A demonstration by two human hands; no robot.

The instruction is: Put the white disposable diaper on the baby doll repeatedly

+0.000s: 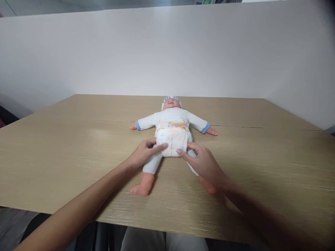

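A baby doll (172, 114) in a white suit with blue cuffs and a printed cap lies on its back, arms spread and bare feet toward me. Round its hips sits a white diaper (171, 139) with an orange printed band at the waist and a yellow line down the front. My left hand (146, 150) pinches the diaper's edge by the leg on the left, thumb on top and fingers partly hidden beneath. At the opposite leg, my right hand (201, 158) grips the other edge the same way. It partly covers the doll's leg on that side.
The doll rests on a wooden table (78, 157) with thin seams across its top. A white partition (157, 52) rises behind the table and along its right side. My lap (164, 240) is below the near edge.
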